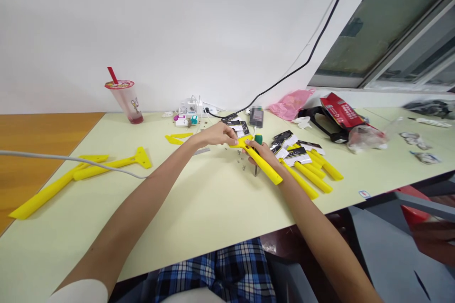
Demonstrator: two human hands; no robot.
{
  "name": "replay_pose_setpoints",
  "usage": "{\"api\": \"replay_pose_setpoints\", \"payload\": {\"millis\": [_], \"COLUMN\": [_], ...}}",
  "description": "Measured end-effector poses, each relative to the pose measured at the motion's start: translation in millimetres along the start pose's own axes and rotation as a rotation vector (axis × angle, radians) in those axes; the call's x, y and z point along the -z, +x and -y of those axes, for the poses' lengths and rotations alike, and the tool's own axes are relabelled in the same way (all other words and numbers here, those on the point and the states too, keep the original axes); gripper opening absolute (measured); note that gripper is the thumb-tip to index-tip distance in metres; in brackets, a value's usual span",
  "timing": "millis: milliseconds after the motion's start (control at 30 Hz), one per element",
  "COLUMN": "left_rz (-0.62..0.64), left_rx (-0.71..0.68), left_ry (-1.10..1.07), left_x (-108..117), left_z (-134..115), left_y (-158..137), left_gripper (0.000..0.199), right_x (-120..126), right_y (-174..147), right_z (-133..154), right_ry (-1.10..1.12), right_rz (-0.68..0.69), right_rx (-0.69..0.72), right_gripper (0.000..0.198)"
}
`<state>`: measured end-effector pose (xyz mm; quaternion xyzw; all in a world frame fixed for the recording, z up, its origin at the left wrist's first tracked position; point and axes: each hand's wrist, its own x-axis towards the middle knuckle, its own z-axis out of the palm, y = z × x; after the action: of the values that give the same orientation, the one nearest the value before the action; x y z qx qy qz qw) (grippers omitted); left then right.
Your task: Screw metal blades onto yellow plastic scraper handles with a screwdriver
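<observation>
A yellow long-handled scraper (263, 165) is held above the table, its handle slanting toward me. My right hand (261, 151) is closed around its neck and also holds a screwdriver (259, 140) with a green handle, shaft pointing down. At the scraper's head, the fingers of my left hand (221, 134) are pinched together on its edge; whether they hold something small as well is hidden. Several small screws (243, 167) lie scattered on the tabletop below. A thin metal blade (202, 151) and loose yellow head pieces (178, 137) rest left of my hands.
Several yellow scrapers with black-and-white cards (313, 180) lie at right; two more scrapers (106, 169) lie at left. Along the wall stand a drink cup (126, 102), a power strip (192, 105), a phone (256, 117) and a pink bag (289, 105). A grey cable (71, 157) crosses the left side.
</observation>
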<state>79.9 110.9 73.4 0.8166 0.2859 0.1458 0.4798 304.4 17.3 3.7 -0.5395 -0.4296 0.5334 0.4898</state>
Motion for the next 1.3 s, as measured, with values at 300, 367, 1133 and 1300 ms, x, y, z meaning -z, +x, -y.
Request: {"api": "replay_pose_setpoints", "payload": {"millis": [300,367,1133,1300], "left_rz": [0.075,0.074,-0.428,-0.422], "left_rx": [0.135,0.181,-0.197,-0.141], "left_ry": [-0.167,-0.190,0.970,1.077], "left_x": [2.6,1.5,-101.4,-113.3], "left_z": [5.1,5.4,-33.6,-37.2], "left_y": [3.6,4.6,-3.4,-8.1], "left_gripper": [0.034,0.037,0.080,0.085], "right_x": [-2.3,-4.8,-4.5,-8.1], "right_y": [-2.2,-5.1,7.6,2.5], "right_z": [-0.9,2.0,-0.3,0.8], "right_ry": [-0.027,-0.030,0.352,0.365], "right_rz": [0.027,0.042,-0.423,-0.382], "right_rx": [-0.006,-0.011,0.304,0.347], "right_gripper": [0.043,0.043,0.048,0.053]}}
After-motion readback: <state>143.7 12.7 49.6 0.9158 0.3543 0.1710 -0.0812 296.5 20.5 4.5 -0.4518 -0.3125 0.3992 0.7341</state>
